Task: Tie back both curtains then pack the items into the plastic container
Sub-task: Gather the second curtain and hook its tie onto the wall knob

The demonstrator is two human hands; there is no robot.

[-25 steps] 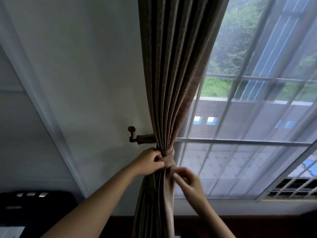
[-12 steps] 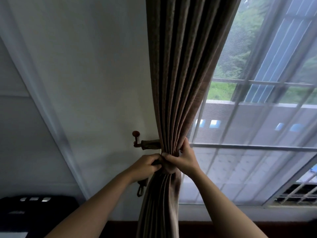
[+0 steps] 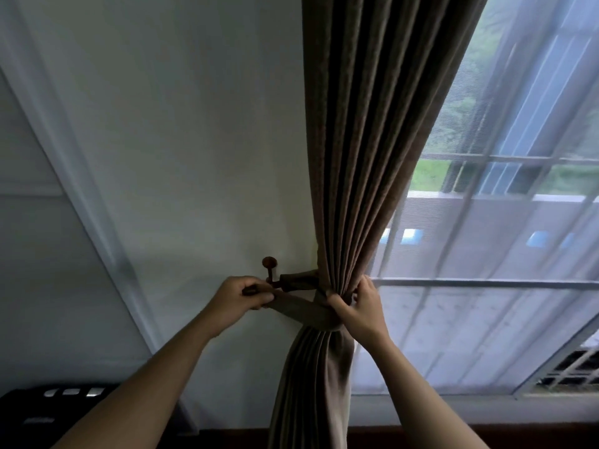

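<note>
The long brown pleated fabric curtain [image 3: 363, 157] is gathered into a tight bunch just left of the right hand and hangs straight down below both hands. A flat tieback band [image 3: 301, 307] of matching brown cloth is wrapped round the bunch at hand level.

The left hand [image 3: 241, 296] is closed. Its fingers and thumb are curled round the free end of the tieback band, which is held stretched out to the left of the curtain. A small dark end piece protrudes from the fist on its outer side, but what it is cannot be told.

Just above and to the right of the left hand, a dark wooden knob-headed wall hook [image 3: 269, 268] is fixed to the plain white wall [image 3: 194, 140]. The band's other end runs to the hook's stem.

The right hand [image 3: 359, 304] is closed on the gathered curtain where the band goes round it. The thumb is laid across the front of the band and the fingers are curled round the right edge of the folds.

To the right of this hand, a sheer white net curtain [image 3: 486, 335] is hung over the window, and a grey horizontal window bar [image 3: 486, 282] is seen at finger height. Well below the left hand, a black box [image 3: 48, 406] with silver buttons is partly seen.
</note>
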